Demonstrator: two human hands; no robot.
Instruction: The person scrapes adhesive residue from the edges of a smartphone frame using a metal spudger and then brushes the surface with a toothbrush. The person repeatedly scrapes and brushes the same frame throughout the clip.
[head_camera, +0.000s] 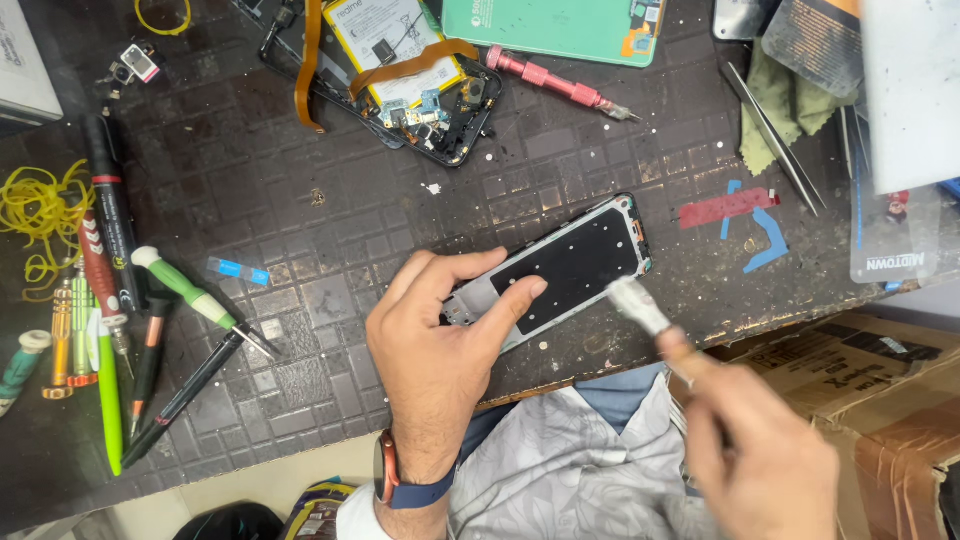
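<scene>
My left hand (435, 340) grips the near end of a phone frame (570, 265), a dark panel with a silver rim lying at a slant on the black mat (300, 200). Thumb and fingers pinch its lower left edge. My right hand (765, 450) is blurred and holds a small brush, whose whitish head (635, 300) sits just off the frame's lower right edge.
An opened phone with a battery and orange flex cables (400, 70) lies at the back. A pink screwdriver (560, 80), tweezers (775, 135), and a row of screwdrivers and pens (110, 300) surround the work spot. Cardboard boxes (860, 380) stand right.
</scene>
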